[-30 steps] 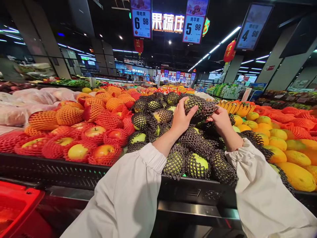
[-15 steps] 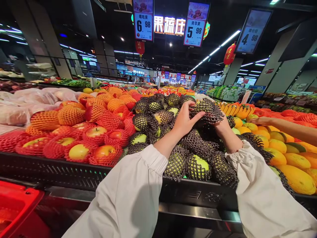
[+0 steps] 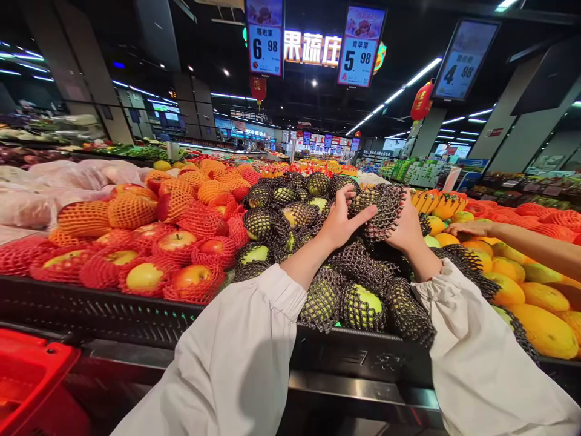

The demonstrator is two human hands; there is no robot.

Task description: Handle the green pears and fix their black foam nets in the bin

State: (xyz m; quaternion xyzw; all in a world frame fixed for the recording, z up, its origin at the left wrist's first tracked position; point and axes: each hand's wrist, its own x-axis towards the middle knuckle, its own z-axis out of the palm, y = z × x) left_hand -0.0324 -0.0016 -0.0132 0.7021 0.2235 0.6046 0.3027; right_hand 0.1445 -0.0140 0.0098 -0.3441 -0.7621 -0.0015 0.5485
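A green apple in a black foam net (image 3: 379, 209) is between my two hands, above the pile. My left hand (image 3: 341, 219) curves round its left side, thumb stretched across the near face. From the right, my right hand (image 3: 408, 229) grips the net, its fingers partly hidden behind the apple. The net covers nearly all of the fruit. Beneath my hands lie more netted green apples (image 3: 364, 306), heaped in a black display tray (image 3: 345, 351).
Red apples in red nets (image 3: 190, 281) lie to the left, with orange-netted fruit (image 3: 131, 209) behind. Oranges (image 3: 508, 266) fill the right side, where another person's hand (image 3: 472, 228) rests on the fruit. A red basket (image 3: 31, 381) stands at lower left. Price signs (image 3: 362, 45) hang overhead.
The netted apple has turned in my hands, and my right hand has shifted up along its right side. My left hand is almost still. The other person's hand has moved slightly left.
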